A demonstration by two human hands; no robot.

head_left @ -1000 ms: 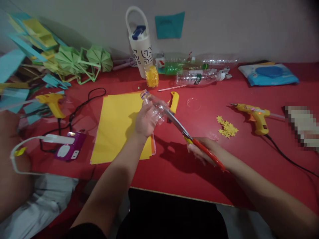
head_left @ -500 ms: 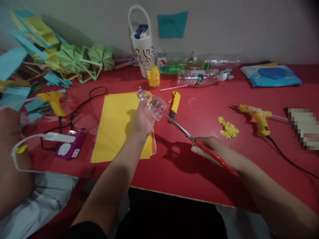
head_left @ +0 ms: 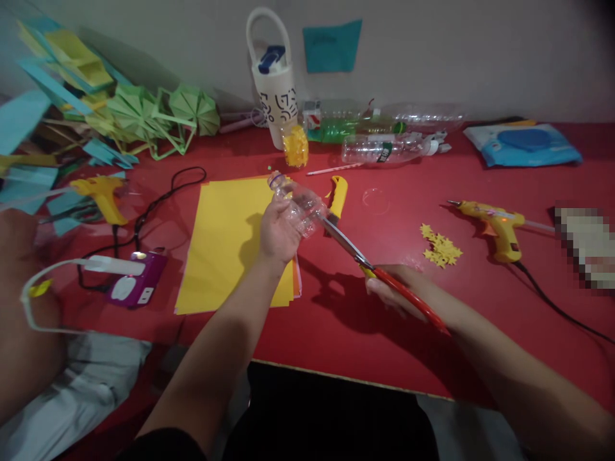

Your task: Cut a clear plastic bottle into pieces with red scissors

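Note:
My left hand (head_left: 281,230) is closed around a clear plastic bottle piece (head_left: 305,208), its neck end pointing up and left. In my right hand (head_left: 394,288) is a pair of scissors (head_left: 408,298) with red handles, their blades reaching to the cut edge of the plastic. Below the left hand lies a stack of yellow paper (head_left: 225,250). Just beyond the blade tips rests a yellow utility knife (head_left: 339,195). A clear plastic ring (head_left: 376,200) lies to its right, and small yellow stars (head_left: 441,246) are heaped farther right.
Yellow glue guns lie at right (head_left: 497,227) and left (head_left: 103,195), with cords. A purple power strip (head_left: 137,278) sits by another person's arm (head_left: 24,282). Along the wall are folded paper pieces (head_left: 139,115), a white tumbler (head_left: 276,89), plastic bottles (head_left: 369,149) and a wipes pack (head_left: 523,144).
The bottle piece has tipped and shifted slightly right in my left hand. The scissors have moved slightly, their blades now meeting the plastic's edge.

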